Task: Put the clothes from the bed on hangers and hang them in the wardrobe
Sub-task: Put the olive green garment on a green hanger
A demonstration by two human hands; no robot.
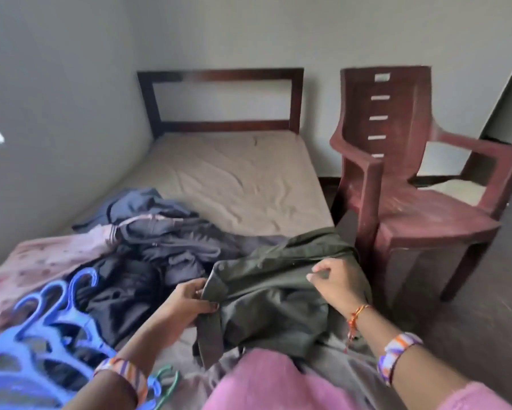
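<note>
- While the left hand (pixel 194 297) pinches the olive garment's (pixel 278 291) edge, the right hand (pixel 334 284) grips its far fold; spread it flat on the bed (pixel 234 173).
- Blue hangers (pixel 41 315) lie just left: find the neck opening first.
- Dark clothes pile (pixel 148 241) waits behind.

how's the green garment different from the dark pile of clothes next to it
The green garment is olive and a single piece; the dark clothes pile is navy, grey and black, several pieces tangled together. The green garment is gripped by both the left hand and the right hand; no hand touches the dark clothes pile. The green garment lies nearer the chair, the pile nearer the blue hangers. Both lie on the bed, not yet on hangers.
</note>
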